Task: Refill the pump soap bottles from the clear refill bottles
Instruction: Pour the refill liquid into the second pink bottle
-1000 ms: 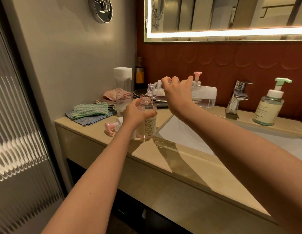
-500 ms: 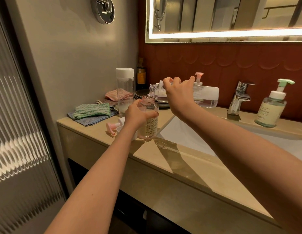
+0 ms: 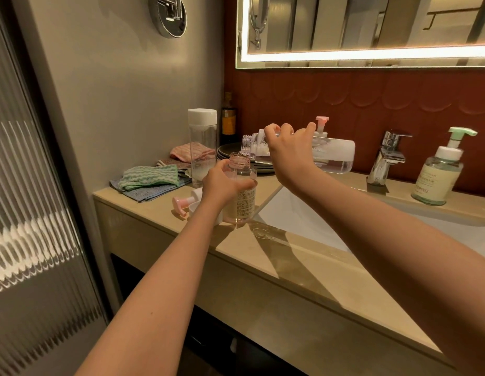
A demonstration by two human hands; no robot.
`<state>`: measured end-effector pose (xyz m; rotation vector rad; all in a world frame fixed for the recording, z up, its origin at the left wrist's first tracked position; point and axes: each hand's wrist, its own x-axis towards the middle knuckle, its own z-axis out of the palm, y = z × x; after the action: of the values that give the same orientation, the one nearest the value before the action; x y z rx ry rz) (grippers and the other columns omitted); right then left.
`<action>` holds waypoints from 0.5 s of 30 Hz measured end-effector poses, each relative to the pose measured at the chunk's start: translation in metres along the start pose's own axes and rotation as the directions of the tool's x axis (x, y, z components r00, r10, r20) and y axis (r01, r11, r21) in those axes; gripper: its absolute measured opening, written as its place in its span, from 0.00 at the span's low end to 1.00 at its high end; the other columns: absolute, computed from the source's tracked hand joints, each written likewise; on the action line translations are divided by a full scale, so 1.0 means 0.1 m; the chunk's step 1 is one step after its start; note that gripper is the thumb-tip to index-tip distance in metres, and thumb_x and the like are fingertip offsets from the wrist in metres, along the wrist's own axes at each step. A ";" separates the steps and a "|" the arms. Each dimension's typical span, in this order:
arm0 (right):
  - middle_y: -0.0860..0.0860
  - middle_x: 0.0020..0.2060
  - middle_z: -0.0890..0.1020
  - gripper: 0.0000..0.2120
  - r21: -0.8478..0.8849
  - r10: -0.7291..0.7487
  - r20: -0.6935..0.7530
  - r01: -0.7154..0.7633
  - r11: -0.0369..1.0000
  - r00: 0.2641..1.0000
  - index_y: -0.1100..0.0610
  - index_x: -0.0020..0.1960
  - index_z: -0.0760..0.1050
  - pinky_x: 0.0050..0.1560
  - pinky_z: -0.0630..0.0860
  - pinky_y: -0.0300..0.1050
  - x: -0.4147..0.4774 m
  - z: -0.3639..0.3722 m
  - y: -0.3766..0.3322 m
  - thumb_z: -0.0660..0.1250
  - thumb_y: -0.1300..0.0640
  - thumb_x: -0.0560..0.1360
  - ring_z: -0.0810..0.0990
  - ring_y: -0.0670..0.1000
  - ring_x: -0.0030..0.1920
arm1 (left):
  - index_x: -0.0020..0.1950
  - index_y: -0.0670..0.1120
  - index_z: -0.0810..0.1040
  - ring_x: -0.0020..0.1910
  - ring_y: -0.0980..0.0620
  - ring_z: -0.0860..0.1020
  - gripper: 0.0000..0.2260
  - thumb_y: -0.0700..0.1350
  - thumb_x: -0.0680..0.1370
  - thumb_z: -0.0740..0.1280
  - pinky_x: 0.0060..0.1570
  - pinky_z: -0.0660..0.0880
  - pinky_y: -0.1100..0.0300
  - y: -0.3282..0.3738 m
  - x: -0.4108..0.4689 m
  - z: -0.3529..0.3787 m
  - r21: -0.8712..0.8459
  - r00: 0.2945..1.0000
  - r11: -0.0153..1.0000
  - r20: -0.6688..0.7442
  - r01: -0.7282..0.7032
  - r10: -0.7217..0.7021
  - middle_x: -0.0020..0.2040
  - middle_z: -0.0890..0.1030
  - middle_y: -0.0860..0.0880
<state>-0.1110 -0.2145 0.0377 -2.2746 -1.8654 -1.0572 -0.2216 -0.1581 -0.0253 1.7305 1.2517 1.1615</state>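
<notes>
Looks partway through the first refill. Steadies the open pump bottle (image 3: 245,199) with the left hand (image 3: 222,185), grip wrapped round its shoulder, on the bench (image 3: 303,267) well left of the tap (image 3: 385,158). Holds the refill bottle (image 3: 336,153) in the right hand (image 3: 290,156), grip closed over its upper side, tipped almost level between the pump bottle and the tap, mouth just above the open neck. Cannot make out a stream; shows only a little liquid along the low side of the refill bottle, so probably late in this pour. Has the pump head (image 3: 181,204) off and lying further left of the tap, just beside the pump bottle, yet to be screwed back on. Leaves a capped second refill bottle (image 3: 202,147) upright far left of the tap, a pink pump bottle (image 3: 321,125) behind the right hand, and a green pump bottle (image 3: 439,172) right of the tap, all seemingly untouched, so likely more filling to come. Shows a small spill (image 3: 263,232) on the bench just in front of the pump bottle. Against the earlier frames, differs very little: same two grips, same tilt, mouth over the same neck; only shifts the view slightly.
</notes>
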 end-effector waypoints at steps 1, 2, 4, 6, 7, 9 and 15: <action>0.59 0.60 0.72 0.30 0.000 0.002 0.000 -0.002 1.000 1.000 0.61 0.70 0.57 0.65 0.60 0.59 0.00 0.00 0.00 0.67 0.60 0.73 0.73 0.59 0.58 | 0.73 0.45 0.62 0.68 0.45 0.67 0.37 0.47 0.69 0.75 0.60 0.69 0.53 0.00 0.00 0.00 -0.002 1.000 1.000 0.001 0.002 -0.002 0.70 0.69 0.46; 0.59 0.60 0.71 0.30 0.002 0.005 0.001 -0.005 1.000 1.000 0.61 0.70 0.57 0.65 0.60 0.59 0.00 0.01 0.00 0.67 0.60 0.73 0.73 0.59 0.58 | 0.73 0.45 0.62 0.68 0.45 0.67 0.37 0.47 0.69 0.75 0.60 0.69 0.54 0.00 0.00 0.00 -0.002 1.000 1.000 0.002 0.003 -0.003 0.70 0.68 0.46; 0.59 0.60 0.72 0.30 0.002 0.005 0.003 -0.005 1.000 1.000 0.61 0.70 0.57 0.65 0.60 0.59 0.01 0.01 -0.01 0.67 0.60 0.73 0.73 0.59 0.58 | 0.73 0.45 0.62 0.68 0.45 0.67 0.36 0.47 0.69 0.75 0.60 0.69 0.54 0.00 0.00 0.00 -0.002 1.000 1.000 0.001 0.002 -0.002 0.70 0.68 0.46; 0.59 0.60 0.72 0.30 -0.001 0.003 0.001 -0.003 1.000 1.000 0.61 0.70 0.57 0.65 0.60 0.59 0.01 0.01 -0.01 0.67 0.59 0.73 0.73 0.59 0.58 | 0.73 0.45 0.62 0.68 0.45 0.67 0.37 0.47 0.69 0.75 0.60 0.69 0.53 0.00 0.00 0.00 -0.004 1.000 1.000 0.002 0.004 -0.004 0.71 0.68 0.46; 0.59 0.60 0.71 0.30 0.000 0.002 0.001 -0.002 1.000 1.000 0.61 0.70 0.57 0.65 0.60 0.59 0.01 0.01 -0.01 0.67 0.59 0.73 0.73 0.59 0.58 | 0.73 0.45 0.62 0.68 0.45 0.67 0.37 0.47 0.69 0.75 0.60 0.69 0.53 0.00 0.00 0.00 -0.005 1.000 1.000 0.002 0.005 -0.005 0.71 0.68 0.46; 0.59 0.60 0.71 0.30 0.004 0.001 0.004 -0.001 1.000 1.000 0.61 0.70 0.57 0.65 0.60 0.59 0.01 0.01 -0.01 0.67 0.59 0.74 0.72 0.59 0.58 | 0.73 0.45 0.62 0.68 0.45 0.67 0.36 0.47 0.69 0.75 0.60 0.69 0.53 0.00 0.00 0.00 -0.004 1.000 1.000 0.002 0.005 -0.005 0.71 0.68 0.46; 0.59 0.60 0.71 0.30 0.004 0.001 0.006 -0.001 1.000 1.000 0.61 0.70 0.57 0.66 0.60 0.59 0.00 -0.01 0.00 0.67 0.59 0.73 0.72 0.58 0.58 | 0.73 0.45 0.62 0.68 0.45 0.67 0.36 0.46 0.69 0.75 0.60 0.69 0.53 0.00 0.00 0.01 -0.005 1.000 1.000 0.001 0.006 -0.006 0.70 0.69 0.46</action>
<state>-0.1117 -0.2151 0.0384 -2.2793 -1.8666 -1.0468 -0.2209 -0.1580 -0.0256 1.7221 1.2512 1.1595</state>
